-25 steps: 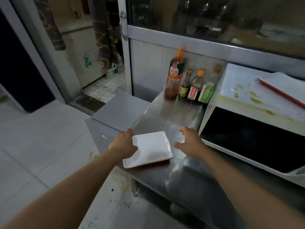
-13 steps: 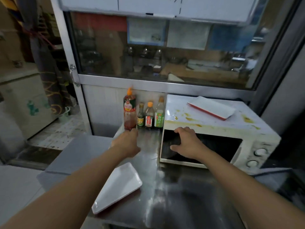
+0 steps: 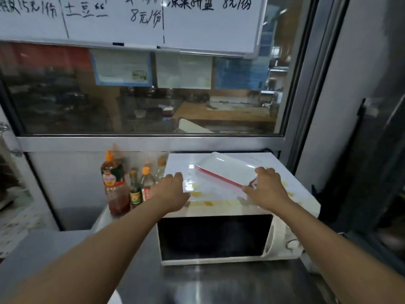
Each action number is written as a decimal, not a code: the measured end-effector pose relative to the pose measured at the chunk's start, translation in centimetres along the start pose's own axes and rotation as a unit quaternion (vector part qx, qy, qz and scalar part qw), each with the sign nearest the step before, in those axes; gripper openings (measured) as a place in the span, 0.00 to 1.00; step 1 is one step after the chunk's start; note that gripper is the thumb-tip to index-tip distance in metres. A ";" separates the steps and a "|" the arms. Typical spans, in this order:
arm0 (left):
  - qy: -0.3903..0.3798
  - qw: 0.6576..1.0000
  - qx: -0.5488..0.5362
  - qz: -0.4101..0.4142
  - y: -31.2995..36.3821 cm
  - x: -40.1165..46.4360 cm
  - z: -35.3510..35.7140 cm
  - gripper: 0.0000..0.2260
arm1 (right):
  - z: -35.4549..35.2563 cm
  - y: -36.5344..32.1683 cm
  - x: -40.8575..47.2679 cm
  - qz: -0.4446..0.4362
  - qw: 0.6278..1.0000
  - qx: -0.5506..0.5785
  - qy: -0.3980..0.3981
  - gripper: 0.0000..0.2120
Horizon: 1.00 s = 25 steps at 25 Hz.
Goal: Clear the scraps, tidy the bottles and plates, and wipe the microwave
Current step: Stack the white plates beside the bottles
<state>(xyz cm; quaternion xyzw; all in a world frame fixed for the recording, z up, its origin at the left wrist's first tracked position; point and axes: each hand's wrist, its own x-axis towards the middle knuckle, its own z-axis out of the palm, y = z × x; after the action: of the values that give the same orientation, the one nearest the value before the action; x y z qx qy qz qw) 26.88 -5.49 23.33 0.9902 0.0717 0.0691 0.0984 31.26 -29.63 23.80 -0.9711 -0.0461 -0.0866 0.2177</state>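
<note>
The white microwave (image 3: 282, 235) stands on the steel counter (image 3: 219, 284), and yellow stains (image 3: 208, 203) mark the front of its top. On that top lies a white rectangular plate with a red underside (image 3: 228, 166). My right hand (image 3: 266, 188) grips the plate's near right corner, thumb at the red edge and fingers over the rim. My left hand (image 3: 172, 190) hovers open over the microwave's front left corner, holding nothing. Left of the microwave, against the wall, stand a tall red sauce bottle (image 3: 114, 185) and several smaller bottles (image 3: 146, 183).
A glass window with a metal sill (image 3: 131, 142) runs behind the microwave, and a whiteboard (image 3: 153, 20) hangs above it. A dark door frame (image 3: 350, 172) closes the right side. A sliver of another white plate (image 3: 114, 300) shows at the bottom edge.
My view has swung up and right from the counter plate to the microwave. Both hands rose from the counter to the microwave top, and my right hand took hold of the red-edged plate.
</note>
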 end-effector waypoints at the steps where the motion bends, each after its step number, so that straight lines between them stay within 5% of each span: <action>1: -0.001 1.000 0.000 -0.002 0.8 1.8 0.4 0.21 | -0.1 0.9 1.6 0.014 1.000 0.002 0.004 0.27; 18: -0.025 0.996 0.028 -0.079 5.1 17.6 5.5 0.13 | 3.6 3.8 12.8 0.063 0.995 0.037 -0.067 0.17; 25: 0.007 0.990 -0.032 -0.137 3.3 17.2 4.8 0.06 | 4.2 2.9 13.6 0.078 0.988 0.132 -0.030 0.27</action>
<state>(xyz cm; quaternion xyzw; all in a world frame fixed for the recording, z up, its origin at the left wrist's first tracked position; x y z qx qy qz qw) 44.87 -6.91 21.50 0.9670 0.2046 0.0640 0.1380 45.65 -29.73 21.37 -0.9366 0.0120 -0.0332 0.3487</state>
